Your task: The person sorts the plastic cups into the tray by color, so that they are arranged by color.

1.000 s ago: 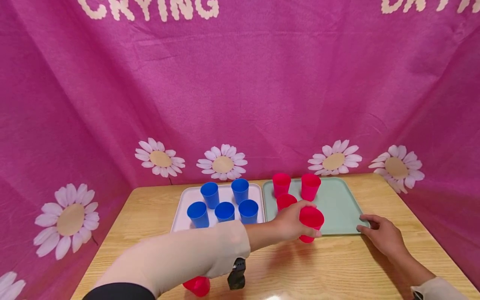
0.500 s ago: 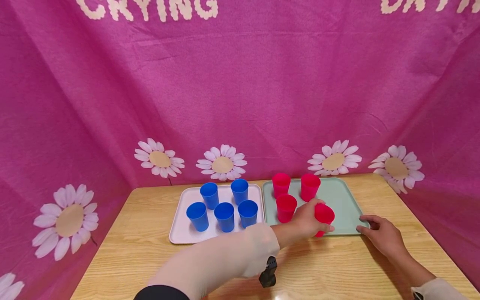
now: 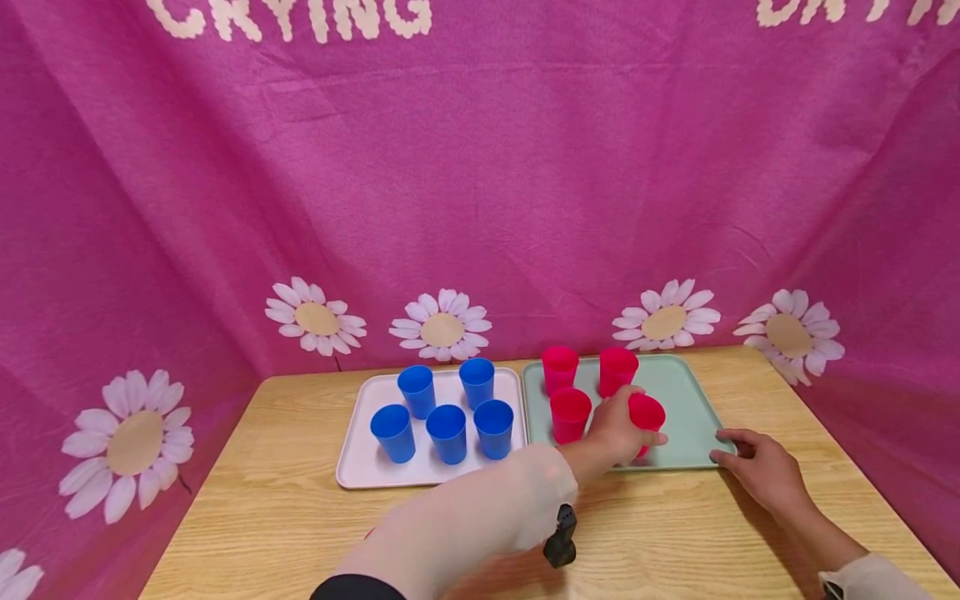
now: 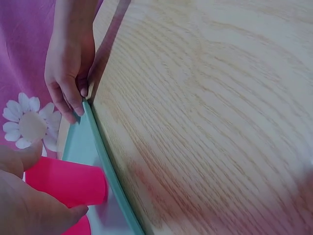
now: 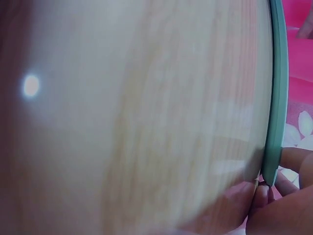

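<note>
My left hand (image 3: 621, 429) grips a red cup (image 3: 648, 415) by its side, at the front of the green tray (image 3: 686, 417). In the left wrist view the held cup (image 4: 68, 182) has its base close to the tray's rim; whether it touches the tray, I cannot tell. Three more red cups stand on that tray: two along the back and one red cup (image 3: 570, 415) just left of my left hand. With thumb and fingers, my right hand (image 3: 772, 475) holds the tray's front right corner, also seen in the right wrist view.
Left of the green tray, a white tray (image 3: 356, 467) bears several upright blue cups (image 3: 447, 435). Both lie on a wooden table (image 3: 262, 467) against a pink curtain (image 3: 480, 183). A speck of red (image 3: 369, 532) shows past the left sleeve, mostly hidden.
My left hand carried the red cup rightward from the tray's front left part, then slightly back. A red cup at the table's front left went out of sight behind the sleeve. My right hand stayed put.
</note>
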A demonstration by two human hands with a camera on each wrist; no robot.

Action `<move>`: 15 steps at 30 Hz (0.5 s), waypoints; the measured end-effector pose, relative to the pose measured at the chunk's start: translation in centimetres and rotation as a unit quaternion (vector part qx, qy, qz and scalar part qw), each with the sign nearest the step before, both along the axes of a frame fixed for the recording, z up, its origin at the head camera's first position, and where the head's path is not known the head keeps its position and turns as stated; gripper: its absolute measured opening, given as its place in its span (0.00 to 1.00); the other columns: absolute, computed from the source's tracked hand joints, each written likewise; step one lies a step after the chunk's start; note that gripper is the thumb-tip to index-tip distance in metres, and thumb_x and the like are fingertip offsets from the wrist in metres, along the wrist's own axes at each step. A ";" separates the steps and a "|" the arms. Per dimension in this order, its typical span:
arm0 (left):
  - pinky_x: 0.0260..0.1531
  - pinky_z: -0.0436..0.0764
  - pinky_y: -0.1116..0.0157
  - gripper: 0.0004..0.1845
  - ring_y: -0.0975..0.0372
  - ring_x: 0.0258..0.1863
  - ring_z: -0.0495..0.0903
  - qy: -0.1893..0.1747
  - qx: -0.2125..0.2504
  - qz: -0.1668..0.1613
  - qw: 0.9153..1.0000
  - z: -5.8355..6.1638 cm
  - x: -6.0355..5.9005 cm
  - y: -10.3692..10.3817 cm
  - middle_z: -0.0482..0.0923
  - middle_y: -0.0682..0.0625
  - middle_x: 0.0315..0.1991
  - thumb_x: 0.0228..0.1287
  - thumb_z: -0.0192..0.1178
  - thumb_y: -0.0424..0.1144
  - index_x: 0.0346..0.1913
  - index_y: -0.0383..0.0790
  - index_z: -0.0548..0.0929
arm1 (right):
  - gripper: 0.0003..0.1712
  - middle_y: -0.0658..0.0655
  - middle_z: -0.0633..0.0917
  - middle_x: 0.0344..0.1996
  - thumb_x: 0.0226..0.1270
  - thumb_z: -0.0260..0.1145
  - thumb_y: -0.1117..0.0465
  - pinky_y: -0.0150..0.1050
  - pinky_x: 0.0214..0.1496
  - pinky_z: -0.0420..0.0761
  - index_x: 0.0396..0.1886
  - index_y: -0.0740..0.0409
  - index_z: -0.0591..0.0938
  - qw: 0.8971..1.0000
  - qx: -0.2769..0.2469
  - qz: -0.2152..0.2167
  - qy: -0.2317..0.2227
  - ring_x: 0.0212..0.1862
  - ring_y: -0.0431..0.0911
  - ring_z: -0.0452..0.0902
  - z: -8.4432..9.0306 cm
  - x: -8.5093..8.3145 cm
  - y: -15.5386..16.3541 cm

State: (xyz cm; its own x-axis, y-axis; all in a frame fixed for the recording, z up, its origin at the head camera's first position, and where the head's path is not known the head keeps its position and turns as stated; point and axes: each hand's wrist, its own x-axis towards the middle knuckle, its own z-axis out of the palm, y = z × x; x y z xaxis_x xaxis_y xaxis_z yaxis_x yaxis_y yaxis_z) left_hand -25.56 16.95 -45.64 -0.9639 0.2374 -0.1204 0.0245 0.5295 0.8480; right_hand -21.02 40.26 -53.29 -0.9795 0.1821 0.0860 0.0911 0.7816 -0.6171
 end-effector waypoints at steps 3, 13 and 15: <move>0.47 0.83 0.66 0.34 0.62 0.53 0.77 0.001 0.001 0.006 1.000 -0.1 -0.1 0.3 0.79 0.53 0.52 0.53 0.80 0.38 0.63 0.53 0.77 | 0.26 0.77 0.82 0.53 0.68 0.72 0.58 0.52 0.48 0.76 0.58 0.73 0.81 1.000 -0.005 -0.002 -0.005 0.49 0.63 0.79 0.0 0.0 0.0; 0.45 0.84 0.66 0.35 0.62 0.52 0.77 0.000 0.019 0.019 1.000 -0.6 -0.2 0.9 0.77 0.53 0.52 0.52 0.81 0.37 0.62 0.53 0.76 | 0.26 0.77 0.82 0.53 0.68 0.73 0.59 0.50 0.47 0.76 0.57 0.73 0.81 1.000 -0.006 -0.003 -0.001 0.49 0.63 0.79 0.0 0.1 -0.1; 0.46 0.84 0.66 0.35 0.62 0.53 0.77 0.003 0.019 0.020 1.000 -0.7 -0.3 0.9 0.76 0.52 0.53 0.51 0.81 0.37 0.62 0.54 0.76 | 0.26 0.77 0.82 0.53 0.68 0.73 0.58 0.50 0.47 0.76 0.58 0.73 0.81 1.000 -0.007 -0.005 -0.003 0.49 0.62 0.79 -0.1 0.1 0.0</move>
